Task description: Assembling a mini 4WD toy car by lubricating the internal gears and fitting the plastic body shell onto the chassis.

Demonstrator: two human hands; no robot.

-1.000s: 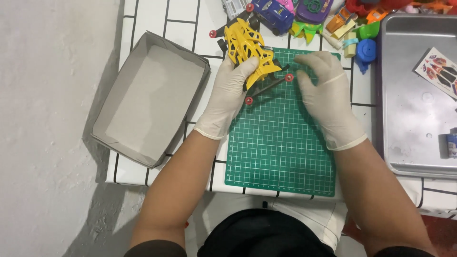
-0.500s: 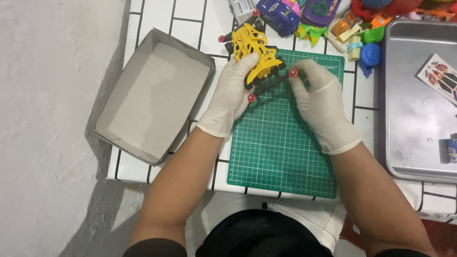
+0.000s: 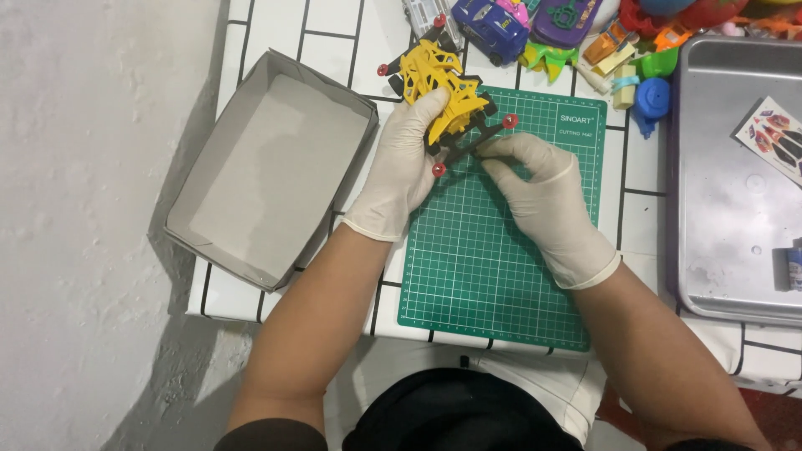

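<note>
Gloved in white latex, my left hand (image 3: 407, 159) wraps around the yellow lattice-shelled plastic toy car with a black chassis and small red rollers (image 3: 441, 96), fingers closed on its side. My right hand (image 3: 543, 200), gloved the same, pinches the car's black near end between thumb and fingertips. I hold the car at the far left corner of the green gridded cutting mat (image 3: 493, 250) on the white tiled table (image 3: 334, 33). An open grey cardboard box (image 3: 267, 167) sits to the left, a metal tray (image 3: 727, 209) to the right, and colourful toys (image 3: 535, 21) lie beyond.
</note>
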